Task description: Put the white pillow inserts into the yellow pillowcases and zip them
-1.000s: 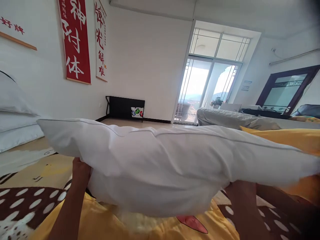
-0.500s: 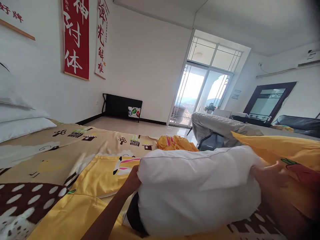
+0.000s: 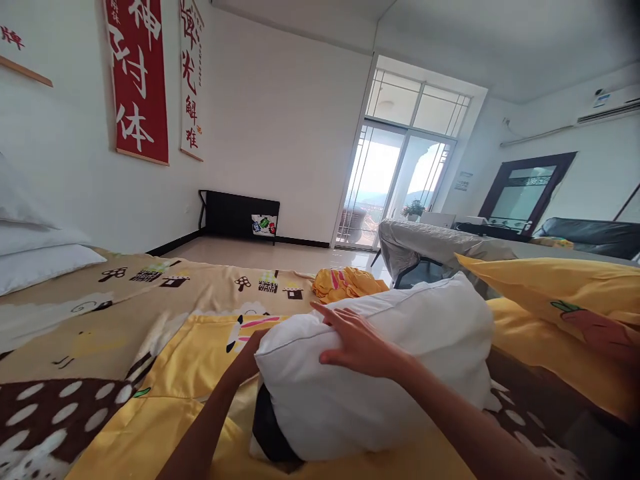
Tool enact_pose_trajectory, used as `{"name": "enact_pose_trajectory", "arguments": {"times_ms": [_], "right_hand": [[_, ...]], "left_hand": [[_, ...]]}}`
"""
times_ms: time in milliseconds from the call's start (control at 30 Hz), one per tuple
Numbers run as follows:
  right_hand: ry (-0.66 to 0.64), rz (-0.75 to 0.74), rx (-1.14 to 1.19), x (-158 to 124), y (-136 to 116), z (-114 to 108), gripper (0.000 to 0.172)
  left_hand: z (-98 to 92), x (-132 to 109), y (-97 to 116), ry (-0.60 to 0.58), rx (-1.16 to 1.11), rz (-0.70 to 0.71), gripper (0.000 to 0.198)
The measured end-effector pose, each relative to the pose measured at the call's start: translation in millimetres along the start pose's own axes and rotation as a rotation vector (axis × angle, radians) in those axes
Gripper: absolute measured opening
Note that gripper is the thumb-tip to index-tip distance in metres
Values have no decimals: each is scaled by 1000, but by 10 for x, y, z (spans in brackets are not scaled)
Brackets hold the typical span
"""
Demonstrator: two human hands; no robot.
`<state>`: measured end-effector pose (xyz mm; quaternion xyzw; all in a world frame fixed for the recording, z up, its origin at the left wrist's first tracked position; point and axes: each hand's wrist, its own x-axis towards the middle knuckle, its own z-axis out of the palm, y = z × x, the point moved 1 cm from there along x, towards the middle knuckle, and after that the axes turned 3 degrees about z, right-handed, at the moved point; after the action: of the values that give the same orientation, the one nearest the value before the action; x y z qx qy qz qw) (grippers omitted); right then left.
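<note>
- your left hand (image 3: pixel 253 353) is at the left end of the white pillow (image 3: pixel 370 407); its fingers go behind the fabric, so i cannot tell if they are closed on it.
- your right hand (image 3: pixel 357 343) is wide, with the fingers spread across the upper side of the pillow; it does not pinch the fabric, and how firmly it presses i cannot tell.
- what has just changed: a half second ago this right hand was at the pillow's right end, and now it has come across to the top, nearer to your left hand.
- one second ago the pillow was stretched broad between both hands; now it is a shorter, thick bundle, which looks folded.
- i judge that this leaves the right end without a hand, so the bundle depends on your left hand and on the palm above.
- the pillow is in front of you, over the smooth yellow cloth (image 3: pixel 175 367) on the patterned bed sheet (image 3: pixel 165 293).
- a black patch (image 3: pixel 273 427) shows below its left end; what it is, i cannot tell.
- just beyond the pillow lies a crumpled yellow cloth (image 3: pixel 347 285), and to the right is a yellow pillow (image 3: pixel 530 287) with a carrot print.
</note>
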<state>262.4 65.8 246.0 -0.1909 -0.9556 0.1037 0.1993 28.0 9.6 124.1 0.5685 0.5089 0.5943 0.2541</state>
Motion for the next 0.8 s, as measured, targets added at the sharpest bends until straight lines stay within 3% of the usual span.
{"name": "enact_pose_trajectory", "arguments": {"times_ms": [100, 167, 233, 333, 500, 800], "right_hand": [[-83, -56, -143, -255, 47, 312, 94], [-125, -93, -236, -431, 75, 556, 100], [-121, -126, -305, -580, 108, 791, 102], [-59, -175, -401, -731, 141, 1059, 96], [-16, -216, -542, -780, 120, 1277, 82], [236, -334, -812, -619, 209, 1474, 53]], "left_hand": [[-83, 66, -79, -75, -4, 25, 26], [-112, 85, -149, -128, -2, 36, 39], [-121, 79, -202, -218, 3, 43, 51], [-120, 46, -225, -333, 2, 47, 52], [-129, 5, -281, -289, -13, 18, 37], [-186, 56, -453, -211, 89, 12, 32]]}}
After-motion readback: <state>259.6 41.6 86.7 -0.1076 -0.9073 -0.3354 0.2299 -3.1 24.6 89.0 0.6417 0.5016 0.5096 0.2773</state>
